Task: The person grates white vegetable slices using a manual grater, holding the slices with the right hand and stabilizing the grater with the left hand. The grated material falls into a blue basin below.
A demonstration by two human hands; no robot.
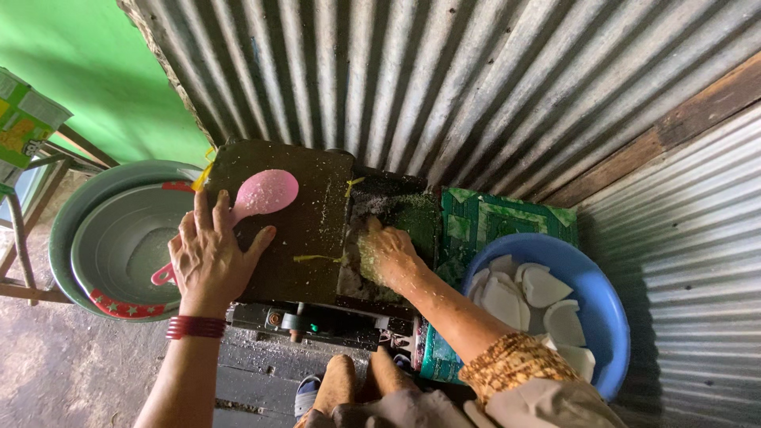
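Looking down: we take the dark grating machine (pixel 305 230) as our landmark; everything below is placed from it
Left hand (pixel 210 257): we rest it flat on the machine's dark lid, fingers (pixel 202 210) spread wide and gripping nothing
Pink spoon (pixel 254 202): it lies on the lid under and beside our left hand, bowl toward the far wall, handle running back toward us and out over the basin; its long axis slants from near-left to far-right
Right hand (pixel 388 257): we press it into the machine's open trough on the right side, coated in white shreds; whether its fingers hold a piece we cannot tell
Nearer hand: the left, already touching the spoon
Metal basin (pixel 119 238): just left of the machine, grey with a red rim
Blue bowl (pixel 606 313): right of the machine, holding white coconut pieces (pixel 539 289)
Surface and room: corrugated metal wall (pixel 476 79) behind the machine, green wall (pixel 103 71) far left
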